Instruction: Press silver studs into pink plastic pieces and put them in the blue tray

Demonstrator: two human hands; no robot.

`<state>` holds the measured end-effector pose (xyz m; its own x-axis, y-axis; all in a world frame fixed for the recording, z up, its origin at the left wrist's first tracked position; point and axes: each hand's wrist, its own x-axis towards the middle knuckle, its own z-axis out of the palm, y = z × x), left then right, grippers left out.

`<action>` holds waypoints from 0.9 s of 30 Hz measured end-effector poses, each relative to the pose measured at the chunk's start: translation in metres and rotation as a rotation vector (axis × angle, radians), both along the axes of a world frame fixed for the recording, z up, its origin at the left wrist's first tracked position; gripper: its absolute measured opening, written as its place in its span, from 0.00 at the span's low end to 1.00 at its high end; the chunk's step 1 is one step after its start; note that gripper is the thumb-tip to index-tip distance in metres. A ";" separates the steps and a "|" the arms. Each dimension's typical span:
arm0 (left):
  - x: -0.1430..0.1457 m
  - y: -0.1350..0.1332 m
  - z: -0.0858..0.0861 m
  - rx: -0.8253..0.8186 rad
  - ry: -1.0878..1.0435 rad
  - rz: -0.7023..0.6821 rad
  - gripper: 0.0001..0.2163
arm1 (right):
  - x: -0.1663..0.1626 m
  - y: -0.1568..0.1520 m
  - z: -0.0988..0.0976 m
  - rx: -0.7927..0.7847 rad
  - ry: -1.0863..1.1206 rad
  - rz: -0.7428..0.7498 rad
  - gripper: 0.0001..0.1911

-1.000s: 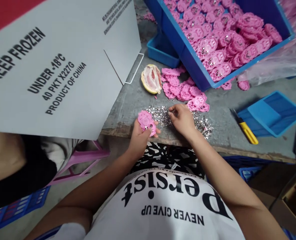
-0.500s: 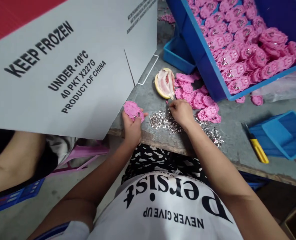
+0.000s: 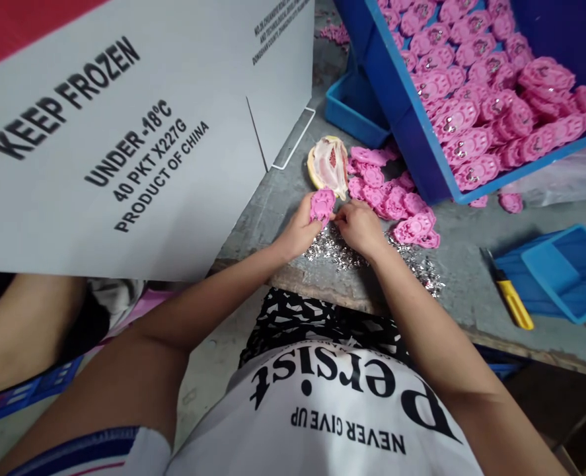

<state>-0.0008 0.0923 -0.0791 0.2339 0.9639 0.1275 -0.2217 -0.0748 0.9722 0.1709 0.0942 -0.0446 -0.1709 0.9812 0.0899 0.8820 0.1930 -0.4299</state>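
My left hand (image 3: 298, 231) grips a pink paw-shaped plastic piece (image 3: 321, 205) and holds it upright above a heap of small silver metal bits (image 3: 339, 250) on the grey table. My right hand (image 3: 359, 228) is pinched closed right beside that piece, fingertips touching it; whatever it pinches is too small to make out. A loose pile of the same pink pieces (image 3: 392, 198) lies just beyond both hands.
A big blue crate (image 3: 424, 165) of pink pieces stands at the back right. A peeled pomelo chunk (image 3: 328, 166) lies behind the hands. A grey "KEEP FROZEN" carton (image 3: 114, 139) fills the left. A yellow-handled knife (image 3: 513, 305) and blue trays (image 3: 560, 271) lie to the right. Another person's arm (image 3: 20, 330) shows at lower left.
My left hand has carried the pink piece rightwards from the table's left edge to meet my right hand, which has stayed over the silver bits.
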 end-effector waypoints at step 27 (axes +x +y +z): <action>0.001 -0.033 0.028 -0.004 -0.116 -0.031 0.22 | 0.026 -0.077 -0.001 0.059 1.020 -0.244 0.07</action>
<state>-0.0001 0.0594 -0.0509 0.2475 0.9569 0.1520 -0.3348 -0.0628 0.9402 0.1965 0.0176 -0.0461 0.2149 0.9681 0.1289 0.1249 0.1037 -0.9867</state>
